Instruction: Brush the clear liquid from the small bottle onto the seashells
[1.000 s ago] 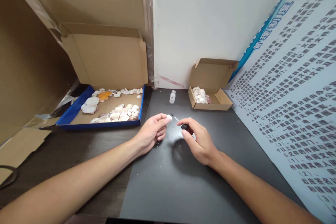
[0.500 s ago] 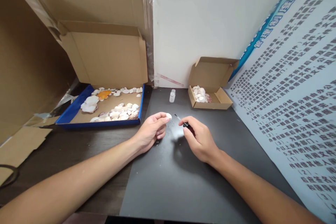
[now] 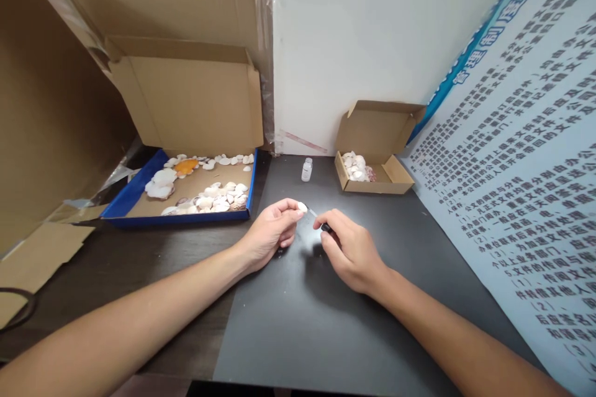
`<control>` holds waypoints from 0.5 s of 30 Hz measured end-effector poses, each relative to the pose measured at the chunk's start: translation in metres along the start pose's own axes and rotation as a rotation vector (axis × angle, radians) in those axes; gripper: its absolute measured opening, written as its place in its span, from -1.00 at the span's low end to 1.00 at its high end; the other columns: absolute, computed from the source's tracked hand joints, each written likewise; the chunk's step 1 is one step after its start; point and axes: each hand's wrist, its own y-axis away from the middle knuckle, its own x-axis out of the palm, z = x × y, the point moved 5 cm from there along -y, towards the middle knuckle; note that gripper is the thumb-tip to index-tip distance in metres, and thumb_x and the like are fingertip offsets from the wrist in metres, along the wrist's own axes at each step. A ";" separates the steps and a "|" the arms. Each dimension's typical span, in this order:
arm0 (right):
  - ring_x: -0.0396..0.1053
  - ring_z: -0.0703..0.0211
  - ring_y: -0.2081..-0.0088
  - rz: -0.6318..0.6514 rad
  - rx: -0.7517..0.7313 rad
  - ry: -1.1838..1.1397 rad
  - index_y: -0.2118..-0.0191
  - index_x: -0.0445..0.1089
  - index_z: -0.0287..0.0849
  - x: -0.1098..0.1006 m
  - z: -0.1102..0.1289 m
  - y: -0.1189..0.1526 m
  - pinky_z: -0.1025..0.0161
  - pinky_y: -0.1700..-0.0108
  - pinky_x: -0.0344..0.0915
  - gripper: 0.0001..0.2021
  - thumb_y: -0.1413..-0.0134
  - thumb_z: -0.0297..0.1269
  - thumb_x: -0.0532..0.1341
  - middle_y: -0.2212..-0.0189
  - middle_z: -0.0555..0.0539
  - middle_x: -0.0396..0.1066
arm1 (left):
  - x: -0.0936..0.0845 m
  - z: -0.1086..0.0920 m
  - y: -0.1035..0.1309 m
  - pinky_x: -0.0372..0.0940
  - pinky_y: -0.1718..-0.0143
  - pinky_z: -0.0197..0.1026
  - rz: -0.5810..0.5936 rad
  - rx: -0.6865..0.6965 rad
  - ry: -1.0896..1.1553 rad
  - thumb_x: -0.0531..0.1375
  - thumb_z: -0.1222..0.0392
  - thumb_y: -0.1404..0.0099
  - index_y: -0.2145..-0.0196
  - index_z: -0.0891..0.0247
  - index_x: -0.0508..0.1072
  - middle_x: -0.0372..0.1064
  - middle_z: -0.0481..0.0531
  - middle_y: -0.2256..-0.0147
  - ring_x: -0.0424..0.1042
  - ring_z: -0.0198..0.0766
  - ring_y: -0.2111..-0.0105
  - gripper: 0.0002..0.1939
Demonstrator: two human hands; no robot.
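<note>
Between the thumb and fingertips of my left hand (image 3: 272, 231) is a small white seashell (image 3: 302, 207). My right hand (image 3: 351, 249) pinches the black cap of a small brush (image 3: 326, 227), the kind fixed in a bottle lid. Its thin pale stem points left and up, and the tip is at the shell's right edge; whether it touches, I cannot tell. Beyond both hands a small clear glass bottle (image 3: 306, 170) stands upright and uncapped, with a whitish label or contents.
At the left an opened blue-edged cardboard box (image 3: 186, 221) holds many white shells and an orange one (image 3: 186, 166). A smaller brown box (image 3: 379, 187) with shells stands at the back right. A white panel rises behind; a printed poster (image 3: 512, 198) leans on the right.
My right hand has moved slightly left, bringing the brush tip from a small gap up to the shell. My left hand still holds the shell in nearly the same place.
</note>
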 end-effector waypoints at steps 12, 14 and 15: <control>0.24 0.24 0.47 -0.042 -0.043 -0.070 0.24 0.31 -0.14 -0.004 0.001 0.001 0.27 0.37 0.14 -0.85 -0.17 -0.41 0.02 0.41 0.01 0.34 | 0.000 0.001 0.001 -0.09 0.68 -0.41 0.033 -0.005 0.025 0.29 0.18 -0.20 0.35 0.23 0.30 -0.04 -0.27 0.66 -0.12 -0.49 0.68 -0.80; 0.24 0.25 0.48 -0.021 -0.074 -0.082 0.23 0.32 -0.14 -0.002 0.004 0.001 0.28 0.38 0.15 -0.85 -0.17 -0.40 0.02 0.40 0.01 0.34 | 0.001 0.001 0.002 -0.08 0.68 -0.41 0.038 -0.009 0.028 0.29 0.18 -0.19 0.35 0.23 0.30 -0.04 -0.27 0.66 -0.12 -0.50 0.69 -0.80; 0.24 0.25 0.48 -0.002 -0.067 -0.068 0.23 0.32 -0.14 -0.001 0.004 0.001 0.28 0.38 0.15 -0.85 -0.17 -0.40 0.02 0.41 0.01 0.35 | 0.001 0.001 0.002 -0.08 0.68 -0.41 0.041 -0.010 0.028 0.29 0.18 -0.19 0.35 0.23 0.30 -0.03 -0.27 0.66 -0.11 -0.50 0.68 -0.80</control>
